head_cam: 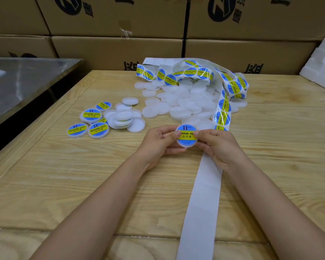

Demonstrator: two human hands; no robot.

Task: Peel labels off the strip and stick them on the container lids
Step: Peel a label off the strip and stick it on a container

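Observation:
Both hands hold one white round lid [186, 136] with a blue and yellow label on its top, just above the wooden table. My left hand [159, 142] grips its left edge, thumb on the label. My right hand [217, 144] grips its right edge, thumb pressed on the label too. The label strip [222, 107] runs from a tangled heap at the back, under my right hand, and its bare white backing [203, 199] trails toward the near edge. A pile of plain white lids [186, 104] lies behind the hands. Several labelled lids [92, 115] lie at the left.
Stacked cardboard boxes [120, 51] form a wall behind the wooden table [64, 175]. A metal table [23, 81] stands at the left, lower and apart. White foam blocks [321, 66] rest at the right rear corner. A few plain lids [124, 117] lie stacked beside the labelled ones.

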